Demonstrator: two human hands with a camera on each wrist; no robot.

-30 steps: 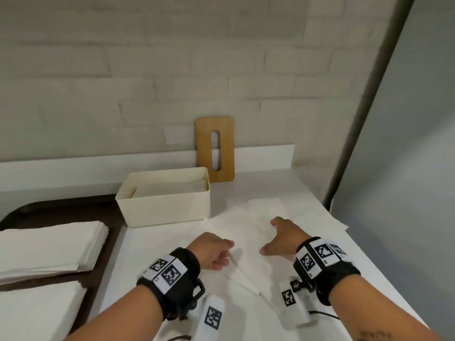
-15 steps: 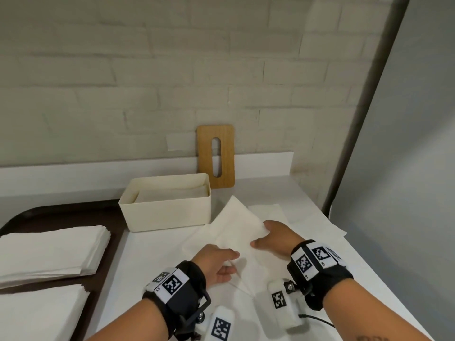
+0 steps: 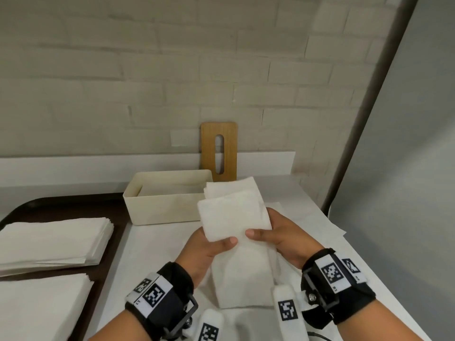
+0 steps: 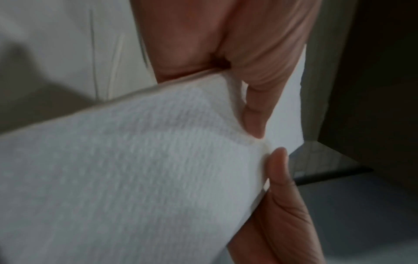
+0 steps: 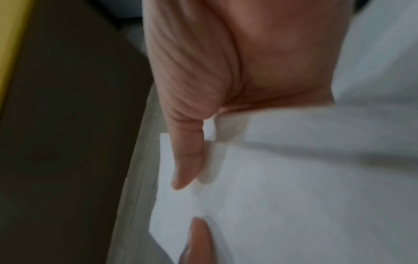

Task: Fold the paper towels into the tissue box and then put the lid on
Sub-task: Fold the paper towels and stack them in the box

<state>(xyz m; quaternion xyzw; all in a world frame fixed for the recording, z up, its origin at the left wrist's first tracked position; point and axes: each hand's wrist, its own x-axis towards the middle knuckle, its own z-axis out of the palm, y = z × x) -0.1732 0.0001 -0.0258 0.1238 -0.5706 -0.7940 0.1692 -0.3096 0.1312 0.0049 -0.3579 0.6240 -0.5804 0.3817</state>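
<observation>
Pale painted brick forms the background, with a white counter (image 3: 152, 244) running along its foot. All positions below are given relative to the tissue box (image 3: 162, 205), an open cream tub standing at the back of the counter.

Lid (image 3: 219, 151): a wooden panel with a long slot, propped upright against the wall just behind the box's right end, apart from both hands.

Paper towel (image 3: 234, 217): a folded white strip held up just to the right of the box and nearer the person; its far end overlaps the box's right front corner in the head view, and its near end trails down to the counter. Its long axis runs from the person toward the wall, roughly crosswise to the long axis of the box.

Left hand (image 3: 209, 249): grip pinched on the towel's left edge, thumb on top and fingers beneath, as the left wrist view confirms. Right hand (image 3: 278, 237): grip likewise pinched on the right edge. The left hand is the nearer to the box.

Judgement: the towel is folded and ready for loading; the coming move turns on carrying it left and away, and probably turning it so that its length matches the box opening. Some paper already appears to lie inside the box.

Further stacks of towels (image 3: 54, 242) lie to the left of the box on a dark tray (image 3: 73, 205). More loose sheets lie on the counter under the hands.

Writing: the wrist bands carry black-and-white square code markers; small characters beside them are too small to read. No brand is visible.
</observation>
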